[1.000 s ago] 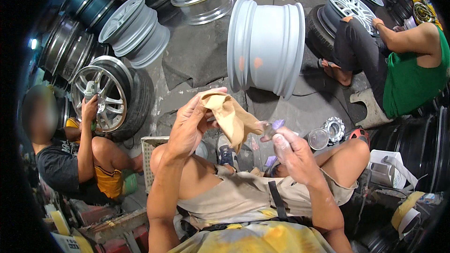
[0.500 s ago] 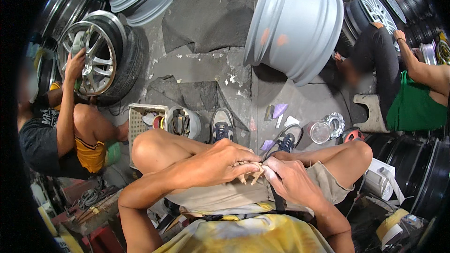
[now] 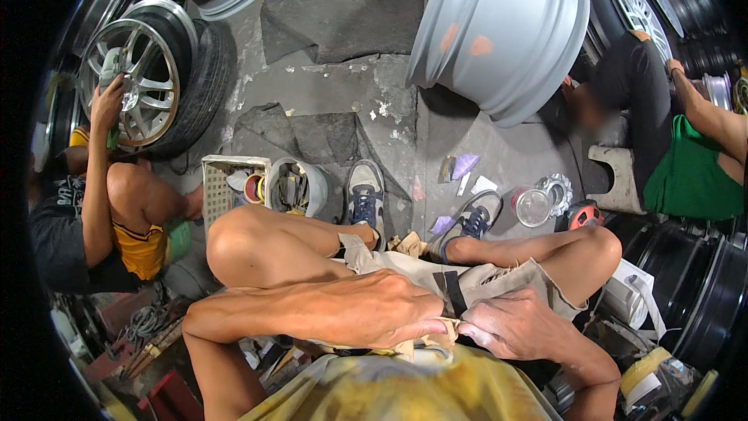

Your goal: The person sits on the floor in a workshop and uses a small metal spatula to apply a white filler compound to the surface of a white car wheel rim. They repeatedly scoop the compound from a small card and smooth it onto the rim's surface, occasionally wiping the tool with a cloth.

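Observation:
Both hands are close together over my lap, just in front of the yellow-grey shirt (image 3: 389, 386). My left hand (image 3: 382, 312) is closed, its thumb pressed on a crumpled tan piece (image 3: 448, 334); whether it is cloth or paper I cannot tell. My right hand (image 3: 514, 323), dusted white, pinches at the other end of this piece, its fingers curled and partly hidden. Behind the hands a dark strap (image 3: 454, 290) hangs over the beige shorts (image 3: 538, 284). More tan scraps (image 3: 409, 245) lie between my shoes.
A large grey wheel rim (image 3: 506, 39) stands ahead on the right. A plastic crate (image 3: 214, 195) and white bucket (image 3: 315, 191) of tools are beside my left knee. A clear jar (image 3: 531, 206) stands by my right shoe. Co-workers sit at both sides, the left one at an alloy wheel (image 3: 148, 101).
Both hands have come closer to my body, the right one also moving rightward. Tan scraps now show between my shoes. The left co-worker's hand stays at the wheel.

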`<state>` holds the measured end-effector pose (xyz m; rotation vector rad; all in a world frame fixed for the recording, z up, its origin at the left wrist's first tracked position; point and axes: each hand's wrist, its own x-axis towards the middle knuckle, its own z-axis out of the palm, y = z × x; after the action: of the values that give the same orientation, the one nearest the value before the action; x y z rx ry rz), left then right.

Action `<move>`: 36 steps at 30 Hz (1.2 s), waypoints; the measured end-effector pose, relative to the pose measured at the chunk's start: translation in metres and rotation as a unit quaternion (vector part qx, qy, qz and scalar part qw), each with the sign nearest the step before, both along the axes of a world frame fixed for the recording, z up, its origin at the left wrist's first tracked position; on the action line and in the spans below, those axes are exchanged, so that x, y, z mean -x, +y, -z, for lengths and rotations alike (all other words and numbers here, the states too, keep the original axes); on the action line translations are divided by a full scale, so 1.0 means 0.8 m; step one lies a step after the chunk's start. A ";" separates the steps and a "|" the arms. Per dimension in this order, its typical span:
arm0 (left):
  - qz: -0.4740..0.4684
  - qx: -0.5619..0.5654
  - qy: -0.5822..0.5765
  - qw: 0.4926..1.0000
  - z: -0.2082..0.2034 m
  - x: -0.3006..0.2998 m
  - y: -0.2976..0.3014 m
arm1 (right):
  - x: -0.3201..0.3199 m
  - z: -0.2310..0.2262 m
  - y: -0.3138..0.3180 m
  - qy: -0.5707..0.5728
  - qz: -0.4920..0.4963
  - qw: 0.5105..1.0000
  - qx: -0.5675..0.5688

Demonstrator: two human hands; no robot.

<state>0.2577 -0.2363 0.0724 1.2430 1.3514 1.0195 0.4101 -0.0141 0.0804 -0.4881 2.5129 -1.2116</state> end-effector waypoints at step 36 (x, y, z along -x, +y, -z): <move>0.001 0.381 0.505 0.775 0.489 0.142 0.191 | -0.013 0.053 0.186 0.226 0.671 0.693 0.137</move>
<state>0.1438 -0.0838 -0.3186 1.1194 2.2397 -0.3874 0.4206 0.1348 0.0379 1.5263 3.0173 -2.0643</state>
